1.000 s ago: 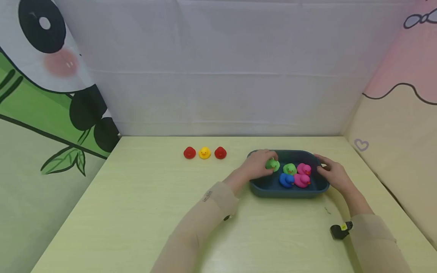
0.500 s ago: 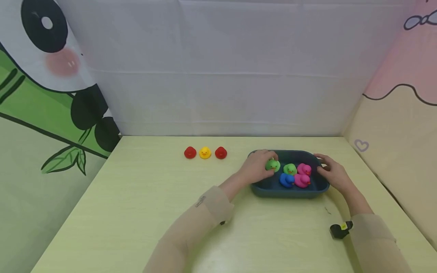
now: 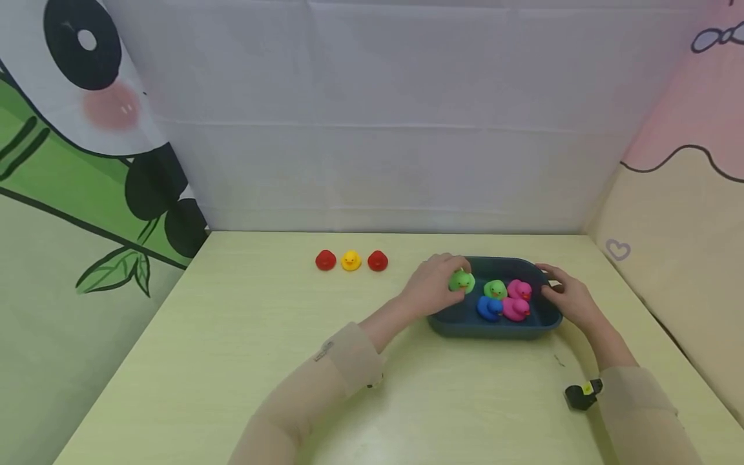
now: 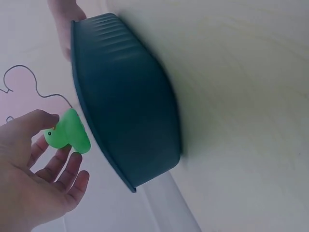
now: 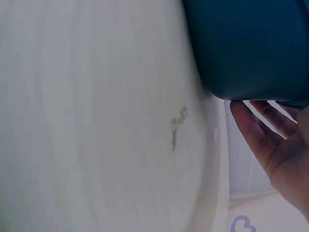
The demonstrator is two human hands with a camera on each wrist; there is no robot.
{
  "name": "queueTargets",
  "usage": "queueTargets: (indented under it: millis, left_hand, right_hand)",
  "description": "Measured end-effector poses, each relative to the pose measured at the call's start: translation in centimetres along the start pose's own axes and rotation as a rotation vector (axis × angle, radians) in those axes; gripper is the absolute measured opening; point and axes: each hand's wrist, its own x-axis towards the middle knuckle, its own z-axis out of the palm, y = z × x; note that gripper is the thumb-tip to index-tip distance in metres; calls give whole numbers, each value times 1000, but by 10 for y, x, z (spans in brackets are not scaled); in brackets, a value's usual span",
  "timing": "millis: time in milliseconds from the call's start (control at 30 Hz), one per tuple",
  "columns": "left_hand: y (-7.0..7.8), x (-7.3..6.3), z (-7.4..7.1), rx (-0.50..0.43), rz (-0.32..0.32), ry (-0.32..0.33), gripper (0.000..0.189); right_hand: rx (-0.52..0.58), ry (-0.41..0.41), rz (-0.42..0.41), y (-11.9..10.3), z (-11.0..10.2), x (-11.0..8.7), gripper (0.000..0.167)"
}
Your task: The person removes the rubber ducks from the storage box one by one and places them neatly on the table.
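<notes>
Dark teal is marking the tray (image 3: 494, 332), which is sitting on the pale table (image 3: 174, 361) to the right of centre, with its long side facing me. My left forearm is extending forward and to the right, positioning the left hand (image 3: 433, 286) over the tray's left end. In this hand I am pinching a green duck (image 4: 71, 131) between thumb and finger; the thumb is pressing near the beak, while the remaining fingers are fanning apart in a slight bend. The green duck is standing upright in this grasp, just above rim level at the left end. My right forearm is angling forward and inward, with a black device (image 3: 581, 395) riding at the sleeve cuff. My right hand (image 3: 572, 298) is gripping the tray's right end: the thumb is reaching over the rim, and fingertips are touching the outer wall. Inside the tray, a second green duck (image 3: 495, 289), a blue duck (image 3: 489, 309) and two pink ducks (image 3: 516, 309) are sitting grouped close together. Left of the tray, a yellow duck (image 3: 351, 260) is resting between two red ducks (image 3: 325, 260) in a row.
</notes>
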Motion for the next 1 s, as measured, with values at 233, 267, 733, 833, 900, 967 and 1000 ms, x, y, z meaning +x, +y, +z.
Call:
queueTargets:
  millis: [233, 267, 733, 833, 900, 967, 1000]
  left_hand:
    - [6, -12, -21, -72, -27, -34, 30]
    - [6, -14, -24, -82, -32, -34, 30]
    - [-4, -41, -56, -221, -28, 39, 30]
    - [-8, -46, -61, -252, -15, 56, 30]
    - [-10, -50, -65, -265, -6, 70, 31]
    - [-12, -53, -68, -268, 6, 90, 32]
    - [-14, -55, -69, -268, 14, 103, 32]
  right_hand:
    - [4, -1, 5, -1, -1, -1, 48]
    - [3, -3, 6, -1, -1, -1, 48]
    - [7, -6, 5, 0, 0, -1, 48]
    - [11, -6, 5, 0, 0, -1, 48]
    - [12, -7, 5, 0, 0, -1, 48]
    - [16, -9, 5, 0, 0, -1, 48]
    - [16, -10, 4, 0, 0, -1, 48]
